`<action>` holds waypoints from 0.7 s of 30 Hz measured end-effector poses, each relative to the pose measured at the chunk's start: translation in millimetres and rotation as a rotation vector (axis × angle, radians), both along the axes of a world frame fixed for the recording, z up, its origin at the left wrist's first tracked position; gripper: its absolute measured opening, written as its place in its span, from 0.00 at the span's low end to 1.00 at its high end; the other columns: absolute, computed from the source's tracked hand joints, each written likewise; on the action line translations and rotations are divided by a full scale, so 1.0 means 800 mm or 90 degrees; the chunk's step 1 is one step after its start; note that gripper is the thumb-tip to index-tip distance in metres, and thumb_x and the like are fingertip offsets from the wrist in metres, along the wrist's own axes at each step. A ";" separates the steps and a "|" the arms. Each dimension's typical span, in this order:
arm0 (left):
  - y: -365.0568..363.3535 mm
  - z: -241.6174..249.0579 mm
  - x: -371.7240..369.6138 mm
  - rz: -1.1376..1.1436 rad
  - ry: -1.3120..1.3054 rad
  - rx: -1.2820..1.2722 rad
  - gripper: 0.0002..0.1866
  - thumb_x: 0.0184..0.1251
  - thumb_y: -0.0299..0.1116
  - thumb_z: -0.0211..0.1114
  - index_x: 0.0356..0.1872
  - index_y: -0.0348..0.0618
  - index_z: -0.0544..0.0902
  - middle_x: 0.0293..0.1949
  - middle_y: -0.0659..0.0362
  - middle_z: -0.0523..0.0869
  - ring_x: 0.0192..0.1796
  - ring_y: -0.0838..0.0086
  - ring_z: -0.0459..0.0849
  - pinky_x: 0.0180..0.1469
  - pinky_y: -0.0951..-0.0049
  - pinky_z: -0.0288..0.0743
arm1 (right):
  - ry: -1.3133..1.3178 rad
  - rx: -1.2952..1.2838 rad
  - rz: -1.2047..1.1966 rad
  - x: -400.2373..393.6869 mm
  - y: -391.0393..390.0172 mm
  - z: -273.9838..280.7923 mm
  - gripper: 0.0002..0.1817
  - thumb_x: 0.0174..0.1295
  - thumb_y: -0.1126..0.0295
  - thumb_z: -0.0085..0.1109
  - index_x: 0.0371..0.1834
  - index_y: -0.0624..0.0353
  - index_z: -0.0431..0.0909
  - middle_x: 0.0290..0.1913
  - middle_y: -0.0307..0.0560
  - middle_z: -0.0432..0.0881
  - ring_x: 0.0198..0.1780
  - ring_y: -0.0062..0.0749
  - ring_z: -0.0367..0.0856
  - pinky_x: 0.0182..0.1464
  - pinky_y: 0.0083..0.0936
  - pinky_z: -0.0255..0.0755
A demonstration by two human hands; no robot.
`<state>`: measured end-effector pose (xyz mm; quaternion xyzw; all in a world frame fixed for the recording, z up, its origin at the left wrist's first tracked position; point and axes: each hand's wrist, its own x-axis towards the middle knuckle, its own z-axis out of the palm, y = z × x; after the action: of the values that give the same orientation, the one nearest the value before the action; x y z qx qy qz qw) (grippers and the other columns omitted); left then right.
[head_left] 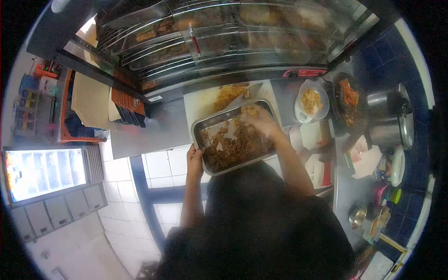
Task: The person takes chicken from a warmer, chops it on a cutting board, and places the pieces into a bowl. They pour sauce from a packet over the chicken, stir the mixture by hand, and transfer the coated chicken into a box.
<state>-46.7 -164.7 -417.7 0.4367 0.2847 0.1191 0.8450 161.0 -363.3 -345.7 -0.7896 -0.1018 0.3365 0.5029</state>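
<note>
My left hand (195, 158) is closed round the left rim of a metal baking tray (195, 128), thumb over the edge. The tray is tilted in front of my dark clothing. Brown, crumbly food (235, 147) covers much of its bottom, with bare metal showing at the upper left. Over the tray's far right corner is my right hand (262, 122), smeared by motion. A yellowish-brown lump (250, 111) shows at its fingers; I cannot tell whether they grip it. Beyond the tray, a white cutting board (198, 100) carries chopped food (228, 97) and a knife (254, 90).
A glass-fronted cabinet (205, 72) with food on wire racks stands behind the counter. On the right are a plastic bowl (318, 86) of food, a dark pan (343, 84) and a large pot (385, 102). Folded cardboard (91, 98) is stacked at left.
</note>
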 end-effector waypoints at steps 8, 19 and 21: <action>0.013 0.016 -0.019 -0.021 0.008 0.017 0.18 0.56 0.20 0.57 0.49 0.35 0.80 0.44 0.58 0.86 0.45 0.74 0.84 0.52 0.72 0.77 | 0.337 0.575 -0.152 0.013 -0.066 0.062 0.23 0.69 0.51 0.56 0.59 0.54 0.74 0.54 0.45 0.82 0.50 0.33 0.82 0.45 0.28 0.75; 0.080 0.083 -0.209 0.260 0.107 0.206 0.24 0.67 0.32 0.64 0.63 0.35 0.75 0.56 0.55 0.82 0.54 0.68 0.81 0.57 0.68 0.74 | -0.427 -0.259 -0.031 0.048 -0.038 -0.050 0.31 0.70 0.45 0.47 0.65 0.58 0.71 0.60 0.61 0.77 0.61 0.52 0.75 0.62 0.43 0.70; 0.085 0.069 -0.233 0.278 0.099 0.229 0.23 0.67 0.33 0.64 0.62 0.36 0.76 0.54 0.55 0.82 0.54 0.69 0.80 0.57 0.69 0.73 | -0.453 -0.442 0.029 0.039 -0.013 -0.047 0.31 0.70 0.47 0.47 0.67 0.59 0.69 0.61 0.65 0.75 0.64 0.57 0.73 0.66 0.43 0.67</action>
<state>-233.0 -96.7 -362.5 0.5159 0.4103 0.3126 0.6839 192.3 -373.7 -383.6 -0.9740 -0.1659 0.0713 0.1369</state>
